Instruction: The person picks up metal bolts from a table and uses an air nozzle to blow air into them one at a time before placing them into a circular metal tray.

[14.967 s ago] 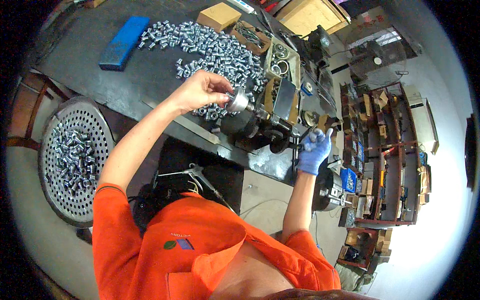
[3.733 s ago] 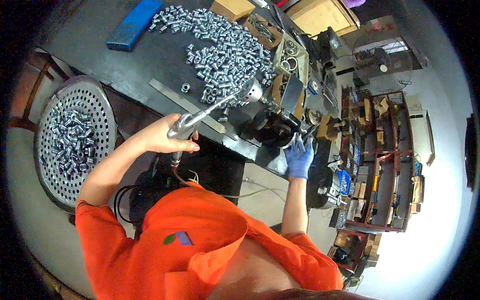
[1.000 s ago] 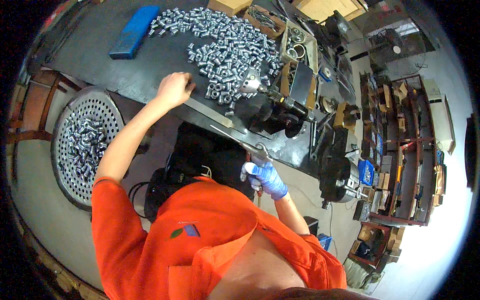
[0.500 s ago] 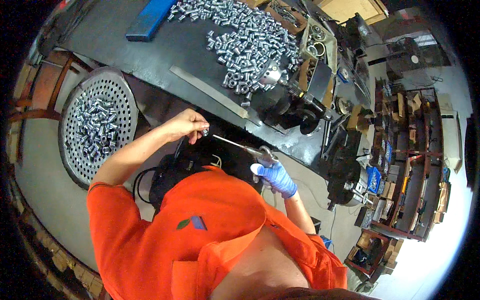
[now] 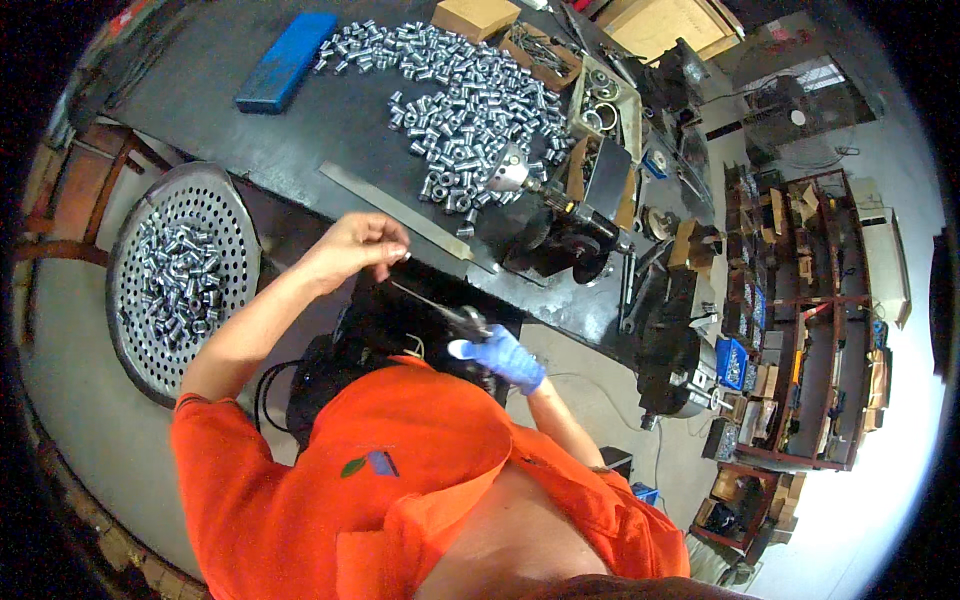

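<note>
My bare left hand (image 5: 352, 252) is pinched at the near edge of the bench, its fingertips closed on a small shiny metal bushing, mostly hidden, with only a bright bit showing. In a blue-and-white glove, my right hand (image 5: 508, 358) grips an air blow gun (image 5: 466, 322). Its long thin nozzle points up and left, the tip just below my left fingers. Many similar metal bushings (image 5: 470, 100) lie heaped on the dark bench. Another pile of bushings (image 5: 180, 275) sits on a round perforated metal tray (image 5: 128, 330) to the left.
A flat steel bar (image 5: 395, 210) lies along the bench's near edge, below a long blue box (image 5: 287, 62). A chuck-ended machine (image 5: 560, 215) stands on the bench at right. Beyond are a parts tray (image 5: 606, 98), a dark machine (image 5: 680, 370) and shelving (image 5: 800, 330).
My right hand and the blow gun have moved left, nearer my body. My left hand has shifted slightly left, and its bushing shows less. The whole view has shifted a little.
</note>
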`<control>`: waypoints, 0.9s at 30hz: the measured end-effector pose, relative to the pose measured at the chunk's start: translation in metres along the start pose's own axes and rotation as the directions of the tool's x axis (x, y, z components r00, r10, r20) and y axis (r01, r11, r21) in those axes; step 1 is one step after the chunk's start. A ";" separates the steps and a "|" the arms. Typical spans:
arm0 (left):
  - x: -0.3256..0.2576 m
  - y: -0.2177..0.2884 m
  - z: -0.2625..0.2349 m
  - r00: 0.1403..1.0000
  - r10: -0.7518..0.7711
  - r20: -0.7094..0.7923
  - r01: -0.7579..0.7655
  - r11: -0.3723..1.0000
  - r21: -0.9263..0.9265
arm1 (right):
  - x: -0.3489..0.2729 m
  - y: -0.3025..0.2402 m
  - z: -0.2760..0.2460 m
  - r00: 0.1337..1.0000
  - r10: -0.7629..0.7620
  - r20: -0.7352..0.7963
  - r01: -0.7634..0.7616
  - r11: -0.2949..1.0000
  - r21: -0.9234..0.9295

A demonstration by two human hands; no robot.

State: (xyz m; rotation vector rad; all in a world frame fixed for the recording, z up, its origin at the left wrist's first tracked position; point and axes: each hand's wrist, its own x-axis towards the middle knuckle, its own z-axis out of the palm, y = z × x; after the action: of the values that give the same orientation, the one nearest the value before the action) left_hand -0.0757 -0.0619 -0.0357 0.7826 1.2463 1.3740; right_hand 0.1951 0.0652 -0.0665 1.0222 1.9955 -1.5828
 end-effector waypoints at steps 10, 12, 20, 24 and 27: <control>0.074 0.069 0.021 0.952 0.306 0.030 -0.304 0.951 -0.057 | -0.008 0.017 -0.012 0.973 -0.190 -0.128 0.218 0.943 0.250; 0.084 0.072 0.023 0.949 0.311 0.051 -0.309 0.950 -0.054 | -0.024 0.027 -0.030 0.966 -0.171 -0.197 0.223 0.932 0.285; 0.096 0.067 0.023 0.953 0.291 0.089 -0.284 0.955 -0.081 | -0.077 0.040 -0.118 0.814 -0.078 -0.576 0.423 0.759 0.495; 0.097 0.073 0.019 0.967 0.214 0.136 -0.204 0.975 -0.084 | -0.054 0.038 -0.166 0.640 0.040 -0.768 0.598 0.602 0.529; 0.100 0.071 0.019 0.965 0.213 0.155 -0.197 0.974 -0.109 | -0.026 0.024 -0.188 0.714 0.144 -0.685 0.621 0.322 0.715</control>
State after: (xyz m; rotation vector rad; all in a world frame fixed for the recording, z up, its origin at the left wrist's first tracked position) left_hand -0.0989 0.0475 0.0188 0.9617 0.9860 1.4890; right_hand 0.2543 0.2389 -0.0111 1.9683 1.4439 -3.1074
